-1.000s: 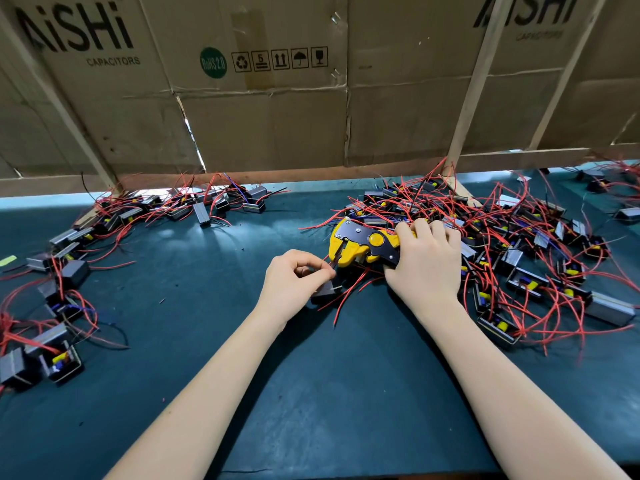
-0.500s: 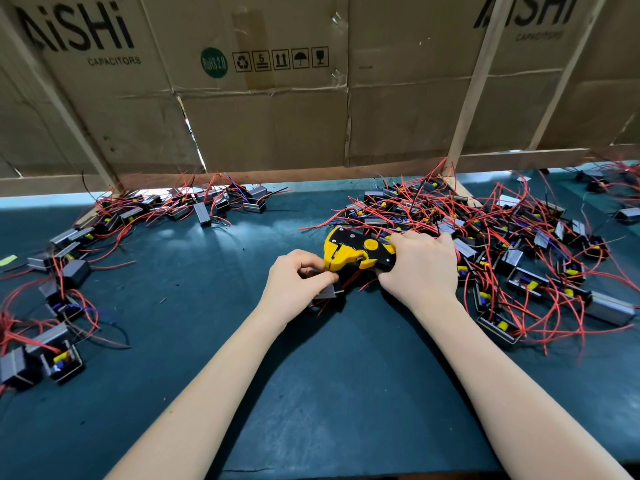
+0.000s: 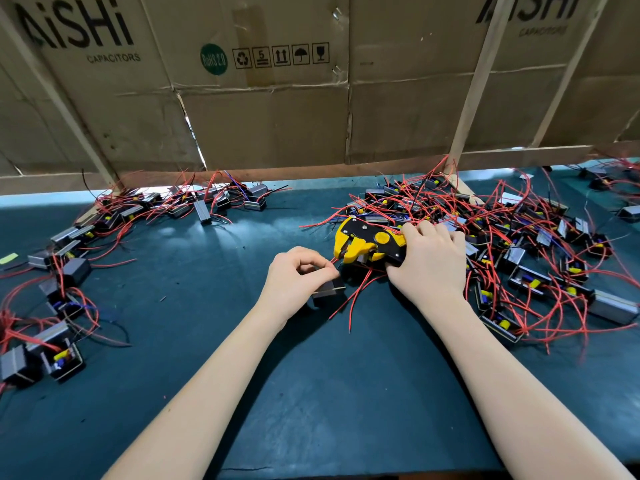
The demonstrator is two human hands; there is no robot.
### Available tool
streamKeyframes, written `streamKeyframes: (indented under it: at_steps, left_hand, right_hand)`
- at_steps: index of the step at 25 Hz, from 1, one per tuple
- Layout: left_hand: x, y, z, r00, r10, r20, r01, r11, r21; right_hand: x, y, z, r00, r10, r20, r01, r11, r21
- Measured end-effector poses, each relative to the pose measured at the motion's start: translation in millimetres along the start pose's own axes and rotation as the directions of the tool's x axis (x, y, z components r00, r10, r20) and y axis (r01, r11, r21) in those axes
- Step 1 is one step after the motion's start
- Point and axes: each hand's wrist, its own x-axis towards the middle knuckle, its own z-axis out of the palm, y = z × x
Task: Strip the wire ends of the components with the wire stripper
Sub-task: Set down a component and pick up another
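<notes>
Dim, backlit under cardboard; soft shadows, edges distorted.

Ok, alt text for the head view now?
The right hand grips a yellow wire stripper while the left hand pinches a red wire at its nose, above a grey component on the green mat.

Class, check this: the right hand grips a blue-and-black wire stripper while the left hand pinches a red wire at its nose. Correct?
Not quite. In the head view the wire stripper is yellow and black, not blue. The right hand grips it; the left hand pinches a red wire.
</notes>
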Motion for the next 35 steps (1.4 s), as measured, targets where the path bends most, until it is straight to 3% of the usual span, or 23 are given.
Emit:
streamKeyframes:
  at_steps: [30,35]
  left_hand:
    - [1.6,-3.7,-0.3,1.000,-0.016,-0.013,0.016,0.999,0.032]
    - [2.7,-1.6,-3.8,0.999,0.027,0.017,-0.027,1.000,-0.003]
  right_hand:
    - [1.8,-2.5,-5.2,0.996,-0.092,-0.013,0.092,0.994,-0.051]
    - [4.1,-1.0,-4.9,0.999,-0.049,0.006,0.049,0.999,-0.023]
